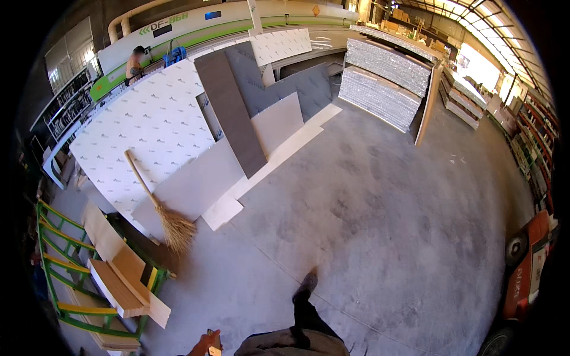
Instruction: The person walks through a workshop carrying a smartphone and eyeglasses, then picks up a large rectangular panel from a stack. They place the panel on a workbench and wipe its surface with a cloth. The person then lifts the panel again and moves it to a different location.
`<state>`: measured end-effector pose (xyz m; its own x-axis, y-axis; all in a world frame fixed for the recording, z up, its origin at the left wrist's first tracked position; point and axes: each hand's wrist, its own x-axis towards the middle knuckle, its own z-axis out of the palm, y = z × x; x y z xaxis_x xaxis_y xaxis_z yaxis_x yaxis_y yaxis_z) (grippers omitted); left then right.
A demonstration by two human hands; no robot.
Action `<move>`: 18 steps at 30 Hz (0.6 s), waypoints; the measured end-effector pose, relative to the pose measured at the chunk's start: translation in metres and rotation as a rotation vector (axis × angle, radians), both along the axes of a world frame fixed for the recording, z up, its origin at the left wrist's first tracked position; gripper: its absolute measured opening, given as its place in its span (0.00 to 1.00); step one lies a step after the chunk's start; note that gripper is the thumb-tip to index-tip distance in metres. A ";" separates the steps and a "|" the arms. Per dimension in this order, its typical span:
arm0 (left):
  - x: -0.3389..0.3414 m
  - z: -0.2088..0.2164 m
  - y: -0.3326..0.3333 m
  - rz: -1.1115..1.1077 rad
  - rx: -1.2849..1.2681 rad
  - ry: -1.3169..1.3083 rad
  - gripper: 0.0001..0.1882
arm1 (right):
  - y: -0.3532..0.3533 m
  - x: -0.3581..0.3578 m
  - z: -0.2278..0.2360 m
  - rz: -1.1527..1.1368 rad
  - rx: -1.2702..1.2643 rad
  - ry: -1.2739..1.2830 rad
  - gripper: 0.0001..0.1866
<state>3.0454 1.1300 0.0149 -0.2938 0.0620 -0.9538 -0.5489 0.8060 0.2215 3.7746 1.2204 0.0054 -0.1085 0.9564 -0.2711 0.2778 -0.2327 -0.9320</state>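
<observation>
At the lower edge, my left hand [203,342] is closed around a phone [214,344], a small slim slab with a dark edge and a pale yellowish face. My right hand does not show. One leg in dark trousers, with a dark shoe [306,286], reaches forward over the grey concrete floor [368,237]. Nearest to the left hand on the floor side is a green and yellow metal rack [89,308] holding brown boards [122,285]. A straw broom [175,228] leans bristles down against large panels.
White patterned panels [139,124], a dark brown panel [228,107] and grey sheets lean at the far left. Behind them, a person [134,68] stands by a long white and green machine [196,29]. Foil-wrapped stacks [383,89] stand far right. A red wheeled vehicle [525,270] occupies the right edge.
</observation>
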 end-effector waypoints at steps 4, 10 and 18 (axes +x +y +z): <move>-0.034 -0.022 0.059 0.009 0.134 -0.086 0.31 | 0.261 -0.014 -0.012 0.710 0.050 -1.129 0.08; -0.003 0.011 0.206 0.062 0.156 -0.016 0.29 | 0.562 -0.142 0.109 -0.242 -0.282 -0.244 0.06; -0.038 0.008 0.411 -0.007 0.042 -0.097 0.30 | 0.787 -0.220 0.147 -0.234 -0.200 -0.089 0.06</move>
